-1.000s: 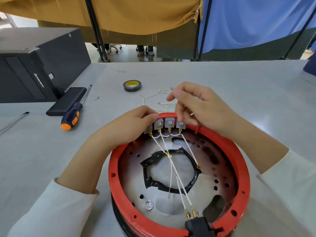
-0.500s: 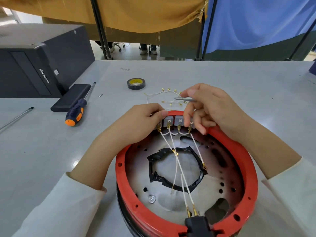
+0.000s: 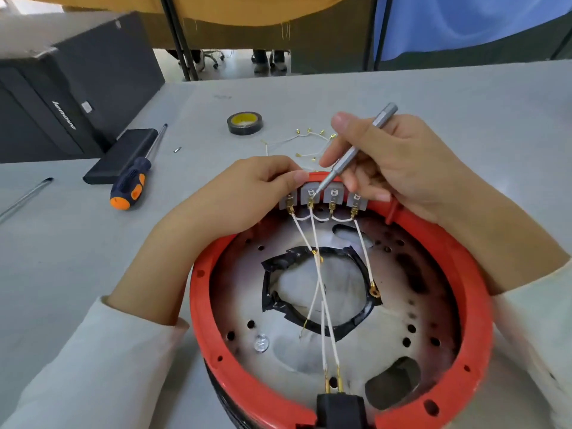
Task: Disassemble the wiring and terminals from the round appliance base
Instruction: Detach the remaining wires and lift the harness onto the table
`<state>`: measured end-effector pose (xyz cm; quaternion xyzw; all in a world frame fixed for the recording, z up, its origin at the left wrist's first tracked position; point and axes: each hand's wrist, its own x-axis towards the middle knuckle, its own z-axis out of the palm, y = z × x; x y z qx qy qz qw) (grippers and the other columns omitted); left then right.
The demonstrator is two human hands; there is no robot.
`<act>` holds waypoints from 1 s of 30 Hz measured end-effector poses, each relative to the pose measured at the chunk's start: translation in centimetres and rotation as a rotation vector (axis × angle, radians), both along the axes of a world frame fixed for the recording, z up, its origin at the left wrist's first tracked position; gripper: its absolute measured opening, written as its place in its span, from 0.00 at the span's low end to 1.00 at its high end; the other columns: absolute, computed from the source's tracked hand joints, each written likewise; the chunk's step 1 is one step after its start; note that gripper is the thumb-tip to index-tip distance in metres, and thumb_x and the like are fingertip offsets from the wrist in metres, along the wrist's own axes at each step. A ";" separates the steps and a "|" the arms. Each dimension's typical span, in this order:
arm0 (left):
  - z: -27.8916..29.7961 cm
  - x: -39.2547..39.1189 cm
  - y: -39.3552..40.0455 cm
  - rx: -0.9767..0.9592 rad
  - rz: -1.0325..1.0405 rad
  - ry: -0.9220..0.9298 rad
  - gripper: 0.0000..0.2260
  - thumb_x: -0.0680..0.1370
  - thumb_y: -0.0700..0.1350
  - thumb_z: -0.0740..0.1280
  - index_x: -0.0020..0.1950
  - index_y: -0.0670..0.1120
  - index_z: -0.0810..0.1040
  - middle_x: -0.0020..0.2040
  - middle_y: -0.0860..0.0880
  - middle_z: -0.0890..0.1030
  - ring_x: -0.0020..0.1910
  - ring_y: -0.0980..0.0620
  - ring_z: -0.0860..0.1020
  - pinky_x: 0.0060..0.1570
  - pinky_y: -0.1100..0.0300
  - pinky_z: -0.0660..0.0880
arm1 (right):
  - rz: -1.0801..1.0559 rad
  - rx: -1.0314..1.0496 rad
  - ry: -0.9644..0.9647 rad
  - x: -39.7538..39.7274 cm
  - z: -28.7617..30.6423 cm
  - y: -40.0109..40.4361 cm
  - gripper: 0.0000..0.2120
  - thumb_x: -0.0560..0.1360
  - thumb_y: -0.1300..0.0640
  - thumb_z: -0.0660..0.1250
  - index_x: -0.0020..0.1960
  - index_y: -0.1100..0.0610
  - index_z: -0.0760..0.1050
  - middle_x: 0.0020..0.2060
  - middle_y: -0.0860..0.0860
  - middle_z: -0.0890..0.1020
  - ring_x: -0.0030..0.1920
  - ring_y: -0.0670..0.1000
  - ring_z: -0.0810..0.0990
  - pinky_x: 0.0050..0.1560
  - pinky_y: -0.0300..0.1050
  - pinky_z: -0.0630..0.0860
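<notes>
The round appliance base (image 3: 198, 308) with a red rim lies open side up in front of me. A row of grey terminal blocks (image 3: 332, 196) sits at its far rim, with white wires (image 3: 323, 292) running down to a black plug (image 3: 339, 408) at the near edge. My left hand (image 3: 244, 193) pinches the leftmost terminal block at the rim. My right hand (image 3: 399, 162) holds a slim grey metal tool (image 3: 353, 153) like a pen, its tip touching the second terminal from the left.
Loose white wires with brass ends (image 3: 305, 144) lie just beyond the base. A roll of black tape (image 3: 245, 122), an orange-and-blue screwdriver (image 3: 133, 185), a flat black box (image 3: 122, 156) and a black computer case (image 3: 71, 100) stand to the left and back.
My right hand has turned the grey tool from lying flat in the fingers to a pen grip and brought its tip down onto a terminal. The left hand stays at the left block.
</notes>
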<state>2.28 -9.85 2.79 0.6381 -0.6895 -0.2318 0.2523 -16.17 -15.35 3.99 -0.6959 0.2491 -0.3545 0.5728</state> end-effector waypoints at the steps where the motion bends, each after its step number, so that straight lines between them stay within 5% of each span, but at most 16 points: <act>1: 0.0 0.0 0.0 -0.001 0.000 -0.004 0.11 0.79 0.56 0.59 0.49 0.55 0.79 0.44 0.50 0.82 0.46 0.51 0.77 0.51 0.60 0.71 | -0.004 0.004 -0.006 0.0 -0.1 0.0 0.19 0.80 0.49 0.60 0.37 0.60 0.79 0.22 0.53 0.77 0.16 0.46 0.64 0.18 0.32 0.61; 11: 0.1 0.0 0.2 0.008 -0.019 -0.014 0.11 0.80 0.56 0.58 0.48 0.55 0.78 0.45 0.48 0.81 0.47 0.49 0.77 0.53 0.55 0.72 | -0.075 0.051 -0.078 -0.3 0.3 0.6 0.18 0.74 0.49 0.66 0.31 0.60 0.73 0.18 0.54 0.73 0.13 0.46 0.60 0.16 0.31 0.57; 22: 0.1 0.0 0.2 0.014 -0.008 -0.019 0.10 0.80 0.56 0.57 0.48 0.56 0.77 0.43 0.50 0.80 0.43 0.53 0.76 0.47 0.62 0.71 | -0.100 0.019 -0.044 -0.3 0.4 0.8 0.19 0.71 0.46 0.69 0.29 0.58 0.72 0.18 0.54 0.73 0.13 0.47 0.60 0.17 0.32 0.58; 30: 0.1 -0.2 0.3 0.012 0.018 -0.001 0.11 0.79 0.56 0.58 0.50 0.55 0.78 0.42 0.51 0.80 0.40 0.58 0.75 0.44 0.66 0.70 | -0.057 -0.086 0.117 -1.6 2.0 1.4 0.17 0.72 0.51 0.72 0.30 0.55 0.69 0.26 0.57 0.81 0.15 0.48 0.64 0.18 0.34 0.59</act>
